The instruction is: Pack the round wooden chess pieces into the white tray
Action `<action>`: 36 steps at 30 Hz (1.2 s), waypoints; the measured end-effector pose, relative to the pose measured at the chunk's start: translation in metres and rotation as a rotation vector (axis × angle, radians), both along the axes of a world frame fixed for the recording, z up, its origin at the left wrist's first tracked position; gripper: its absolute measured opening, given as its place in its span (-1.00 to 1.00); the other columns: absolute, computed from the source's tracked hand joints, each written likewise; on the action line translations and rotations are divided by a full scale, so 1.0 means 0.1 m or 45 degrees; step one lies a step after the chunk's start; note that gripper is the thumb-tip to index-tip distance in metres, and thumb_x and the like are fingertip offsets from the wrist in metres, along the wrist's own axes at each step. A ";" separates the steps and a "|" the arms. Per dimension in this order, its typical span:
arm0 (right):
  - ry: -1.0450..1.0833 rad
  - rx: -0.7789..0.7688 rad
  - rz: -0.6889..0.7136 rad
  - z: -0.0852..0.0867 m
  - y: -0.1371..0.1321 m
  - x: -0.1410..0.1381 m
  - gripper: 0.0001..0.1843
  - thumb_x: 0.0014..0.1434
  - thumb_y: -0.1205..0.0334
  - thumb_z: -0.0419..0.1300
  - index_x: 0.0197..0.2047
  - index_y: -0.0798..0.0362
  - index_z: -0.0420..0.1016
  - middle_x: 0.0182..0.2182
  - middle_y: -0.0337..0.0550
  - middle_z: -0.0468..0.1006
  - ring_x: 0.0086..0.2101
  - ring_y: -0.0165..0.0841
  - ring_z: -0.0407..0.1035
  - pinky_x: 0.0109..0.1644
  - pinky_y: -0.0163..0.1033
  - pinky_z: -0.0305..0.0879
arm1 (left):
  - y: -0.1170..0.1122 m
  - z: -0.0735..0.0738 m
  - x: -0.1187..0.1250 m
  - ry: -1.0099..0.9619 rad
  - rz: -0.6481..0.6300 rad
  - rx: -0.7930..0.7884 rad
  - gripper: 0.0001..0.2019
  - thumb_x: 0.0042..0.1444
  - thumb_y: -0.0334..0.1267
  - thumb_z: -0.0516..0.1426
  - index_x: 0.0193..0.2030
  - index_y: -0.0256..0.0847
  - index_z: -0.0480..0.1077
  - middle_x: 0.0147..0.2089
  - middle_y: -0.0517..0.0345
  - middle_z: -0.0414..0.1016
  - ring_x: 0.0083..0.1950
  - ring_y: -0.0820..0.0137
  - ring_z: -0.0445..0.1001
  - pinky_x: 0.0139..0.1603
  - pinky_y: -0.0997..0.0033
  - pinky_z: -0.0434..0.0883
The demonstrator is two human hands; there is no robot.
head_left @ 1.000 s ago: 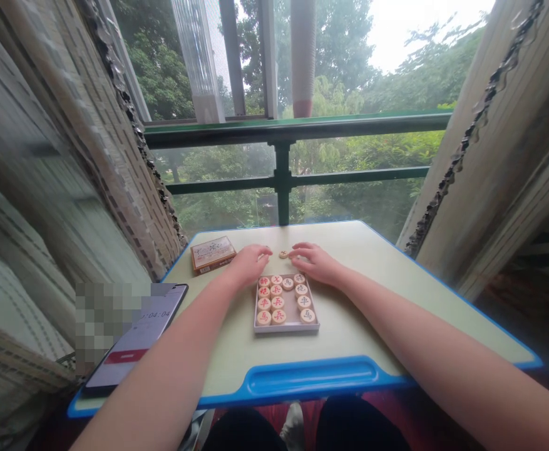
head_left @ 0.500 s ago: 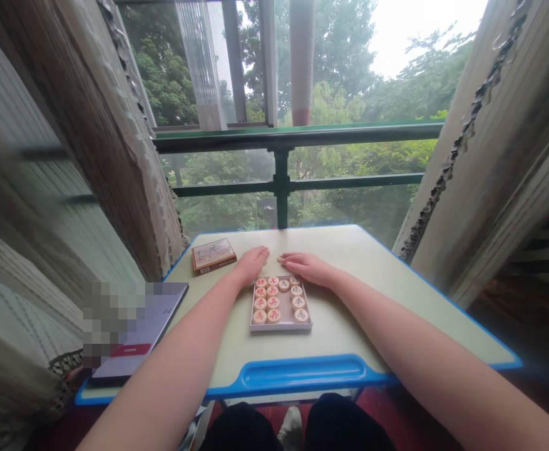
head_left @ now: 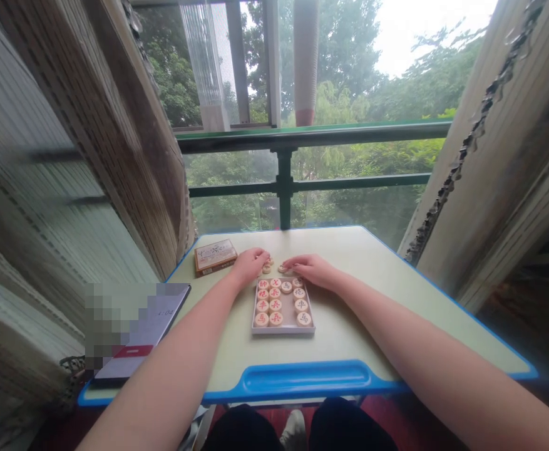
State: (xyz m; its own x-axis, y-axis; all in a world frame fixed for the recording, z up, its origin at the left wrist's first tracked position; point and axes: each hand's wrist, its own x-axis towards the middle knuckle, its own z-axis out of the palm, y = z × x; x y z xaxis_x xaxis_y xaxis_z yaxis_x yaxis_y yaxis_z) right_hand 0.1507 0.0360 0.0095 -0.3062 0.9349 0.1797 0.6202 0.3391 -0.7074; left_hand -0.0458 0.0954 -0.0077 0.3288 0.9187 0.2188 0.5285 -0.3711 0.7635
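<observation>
An open shallow box (head_left: 283, 331) stands on the table, holding round wooden Chinese chess pieces. Two columns on its left have red characters, such as a red piece (head_left: 275, 319); dark ones fill the right column, with one more dark piece (head_left: 286, 286) at the top. There is a gap in the third column. Just beyond the box, the bent fingers of my left hand (head_left: 250, 264) close on a Chinese chess piece, with another loose piece (head_left: 266, 269) beside them. The fingertips of my right hand (head_left: 314, 269) grip a Chinese chess piece (head_left: 282, 269) on the tabletop.
A printed box lid (head_left: 215, 255) lies left of my left hand. A grey notebook-like item (head_left: 161, 322), partly blurred out, rests at the table's left edge. The table (head_left: 396, 313) has a blue rim and a moulded blue groove (head_left: 307, 376) in front. Curtains and a railing surround it.
My left fingers have drawn back and curled, uncovering loose pieces. My right hand has come slightly nearer to the box with its piece. The view has shifted a little.
</observation>
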 end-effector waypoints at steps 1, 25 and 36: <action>-0.015 0.036 0.000 0.00 0.00 0.00 -0.64 0.07 0.41 -0.03 -0.19 0.05 0.55 -0.04 -0.14 0.50 -0.02 -0.31 0.35 0.13 -0.16 0.19 | 0.00 0.00 0.00 -0.004 -0.014 0.007 -0.62 0.09 -0.05 -0.03 -0.15 -0.29 0.42 -0.09 -0.07 0.50 -0.10 0.28 0.46 -0.05 0.29 0.34; -0.271 0.363 0.101 -0.08 0.06 0.02 -0.65 0.03 0.46 0.03 -0.23 0.02 0.58 -0.19 -0.17 0.57 -0.10 -0.30 0.34 0.10 -0.17 0.18 | -0.14 0.09 0.04 0.138 -0.192 -0.007 -0.58 0.04 0.01 -0.04 -0.27 -0.28 0.48 -0.26 0.07 0.55 -0.21 0.27 0.44 -0.16 0.33 0.33; -0.357 0.309 0.009 -0.06 0.07 0.04 -0.69 0.05 0.36 0.07 -0.20 -0.01 0.59 -0.23 -0.13 0.55 -0.11 -0.26 0.33 0.09 -0.13 0.16 | -0.14 0.11 0.03 0.230 -0.142 0.016 -0.61 0.05 -0.04 -0.06 -0.31 -0.26 0.48 -0.29 0.08 0.55 -0.23 0.27 0.44 -0.20 0.34 0.33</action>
State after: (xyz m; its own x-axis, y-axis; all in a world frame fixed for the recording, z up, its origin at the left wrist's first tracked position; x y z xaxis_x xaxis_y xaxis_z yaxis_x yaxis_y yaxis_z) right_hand 0.1547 0.0430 0.0031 -0.3810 0.8731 0.3041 0.7758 0.4808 -0.4086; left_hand -0.0433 0.0814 0.0034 0.4630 0.8721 0.1583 0.6115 -0.4435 0.6552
